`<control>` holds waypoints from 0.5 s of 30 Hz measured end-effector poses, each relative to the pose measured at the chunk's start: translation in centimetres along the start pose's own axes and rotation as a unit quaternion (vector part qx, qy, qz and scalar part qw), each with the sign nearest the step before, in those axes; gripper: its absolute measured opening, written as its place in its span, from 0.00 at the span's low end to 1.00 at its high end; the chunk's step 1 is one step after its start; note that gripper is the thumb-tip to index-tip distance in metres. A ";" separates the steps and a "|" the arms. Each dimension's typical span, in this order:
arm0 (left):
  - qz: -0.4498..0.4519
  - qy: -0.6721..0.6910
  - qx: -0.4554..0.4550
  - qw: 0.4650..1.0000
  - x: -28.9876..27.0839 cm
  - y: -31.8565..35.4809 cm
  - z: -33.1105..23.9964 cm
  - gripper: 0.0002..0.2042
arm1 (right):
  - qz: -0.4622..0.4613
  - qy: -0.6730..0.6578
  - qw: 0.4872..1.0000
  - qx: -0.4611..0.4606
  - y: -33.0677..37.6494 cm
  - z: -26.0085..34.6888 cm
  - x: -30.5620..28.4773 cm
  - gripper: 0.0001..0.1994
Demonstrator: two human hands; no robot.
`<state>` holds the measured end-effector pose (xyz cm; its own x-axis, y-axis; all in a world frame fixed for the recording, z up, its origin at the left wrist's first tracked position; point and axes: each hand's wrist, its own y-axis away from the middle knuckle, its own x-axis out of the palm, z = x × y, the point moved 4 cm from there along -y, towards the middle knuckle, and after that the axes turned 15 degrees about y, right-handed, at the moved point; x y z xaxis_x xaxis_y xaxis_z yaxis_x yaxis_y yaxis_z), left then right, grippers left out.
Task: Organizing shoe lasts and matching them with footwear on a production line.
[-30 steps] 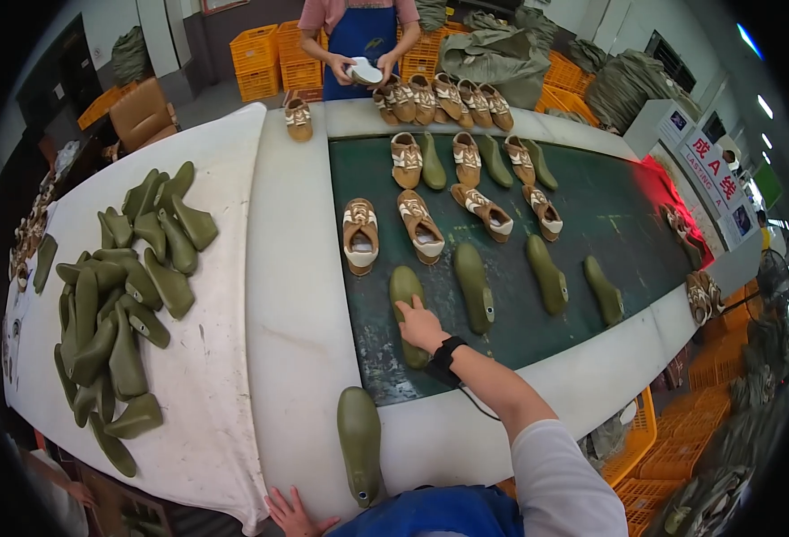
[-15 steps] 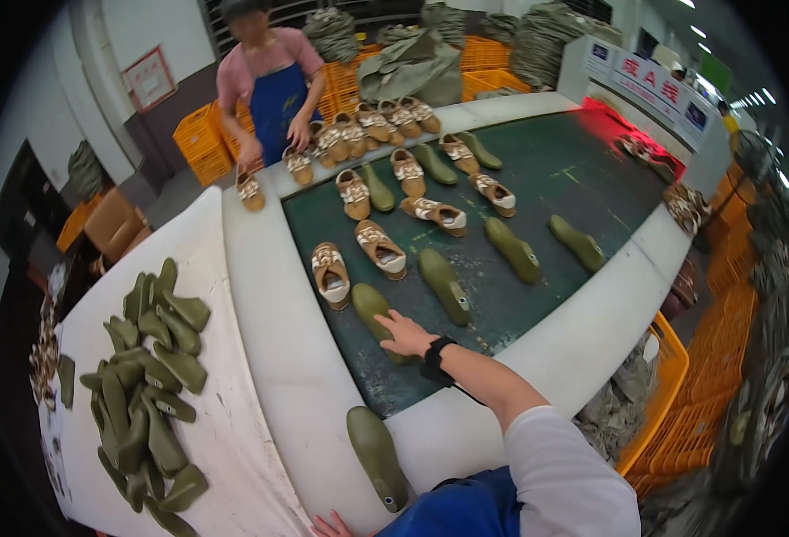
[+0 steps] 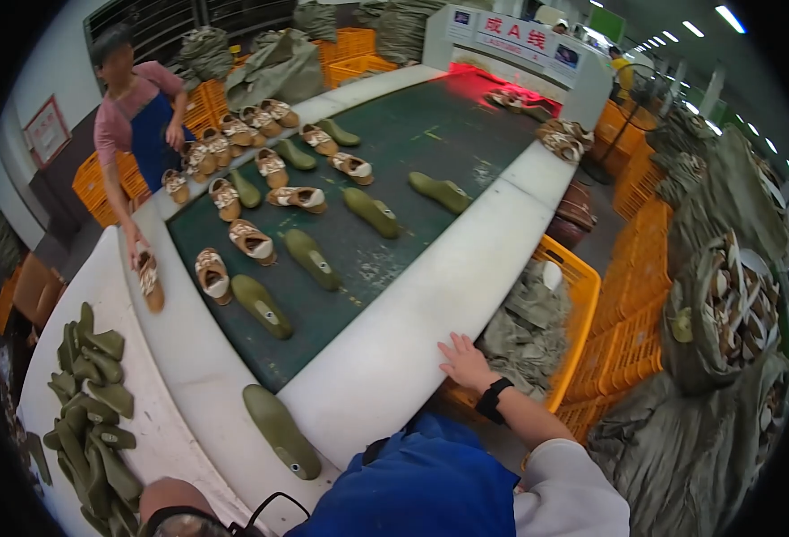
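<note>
My right hand (image 3: 468, 363), with a black wristband, is over the white ledge (image 3: 394, 358) beside the belt. Its fingers are spread and hold nothing. At the lower left, what appears to be my left hand (image 3: 176, 499) shows only its back and a dark band, close to a pile of green shoe lasts (image 3: 99, 447); its fingers are hidden. Between my hands, a single green shoe last (image 3: 281, 431) lies on the near white ledge. Another green last (image 3: 262, 306) rests on the dark green belt (image 3: 394, 152), near brown-and-white shoes (image 3: 213, 276).
Across the belt, a co-worker (image 3: 139, 125) has one hand on a brown shoe (image 3: 150, 283) on the ledge. An orange crate (image 3: 582, 313) with grey-green cloth stands right of the belt. Beyond it are stacked crates (image 3: 631, 304) and a sack of shoe parts (image 3: 734, 304).
My view has turned right. My right hand has left the green last on the belt and moved right to the white ledge. The co-worker's arm has stretched toward me with the shoe.
</note>
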<state>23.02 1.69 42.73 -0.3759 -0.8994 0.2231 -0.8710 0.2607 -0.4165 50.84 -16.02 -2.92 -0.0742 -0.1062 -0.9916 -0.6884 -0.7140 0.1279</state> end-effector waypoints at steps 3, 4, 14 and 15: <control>0.017 -0.001 -0.013 1.000 -1.6 4.2 1.9 0.21 | -0.064 -0.001 0.998 0.009 1.0 0.1 1.6 0.26; 0.014 -0.009 -0.015 1.000 -1.8 5.3 2.4 0.21 | -0.066 -0.008 0.998 0.005 0.5 0.9 1.4 0.26; -0.161 -0.115 -0.053 0.979 -3.8 4.7 4.5 0.26 | -0.015 0.027 0.999 -0.020 -0.2 0.3 1.4 0.29; -0.177 -0.129 -0.060 0.974 -4.5 5.4 4.5 0.27 | 0.007 0.036 0.999 -0.022 -0.7 1.1 0.3 0.28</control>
<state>21.41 5.53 35.54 0.0344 -0.9946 0.0983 -0.9679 -0.0576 -0.2447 50.52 -14.75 -3.32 -0.0301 -0.1651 -0.9858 -0.6547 -0.7420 0.1442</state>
